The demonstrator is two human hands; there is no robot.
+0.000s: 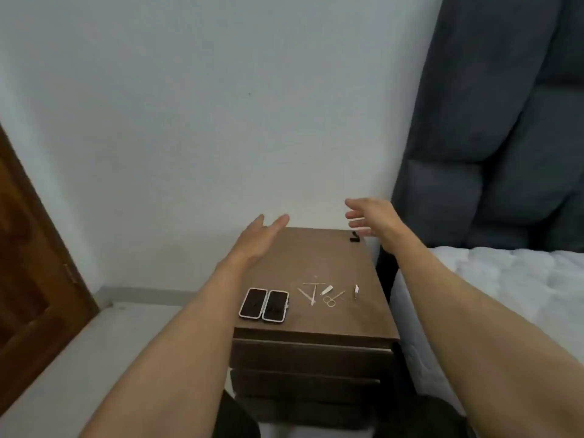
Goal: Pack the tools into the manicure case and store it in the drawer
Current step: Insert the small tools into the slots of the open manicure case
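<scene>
The manicure case [264, 305] lies open flat near the front left of the brown nightstand top [316, 254], its two dark halves side by side with pale rims. To its right lie loose metal tools: thin sticks [309, 292], a small file [327, 289], little scissors [331, 299] and a nail clipper [356, 291]. My left hand [257, 238] and my right hand [371, 218] are stretched out above the far part of the nightstand, fingers apart, holding nothing. The top drawer [311, 355] below is shut.
A small black object [354, 238] sits at the nightstand's far right corner. A bed with white bedding [505, 279] and a dark blue padded headboard [493, 137] stands to the right. A brown wooden door [28, 263] is on the left. The white wall is behind.
</scene>
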